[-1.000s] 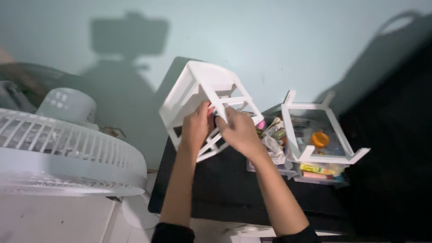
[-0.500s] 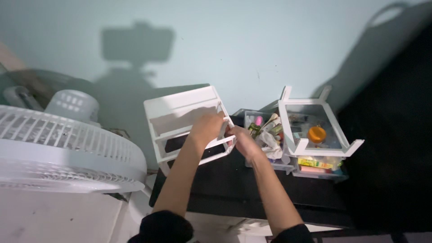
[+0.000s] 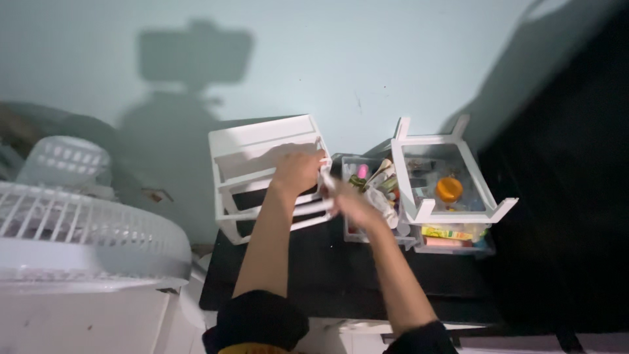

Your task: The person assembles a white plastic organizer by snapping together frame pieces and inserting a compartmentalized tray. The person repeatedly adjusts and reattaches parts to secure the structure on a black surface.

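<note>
A white plastic drawer frame point(image 3: 262, 141) stands upright on the black tabletop point(image 3: 327, 275), left of centre against the pale wall. My left hand point(image 3: 298, 172) grips the frame's upper right side. My right hand point(image 3: 350, 203) holds the frame's right edge lower down, just beside an open clear drawer point(image 3: 367, 180) filled with small items. Both forearms reach up from the bottom of the view.
A second white drawer unit point(image 3: 452, 190) stands at the right, with an orange round object point(image 3: 449, 189) in its top and coloured packets below. A white fan point(image 3: 72, 229) fills the lower left. Deep shadow covers the far right.
The white frame was tilted in my hands a second ago; it has been turned upright and set down to the left. My view has shifted slightly.
</note>
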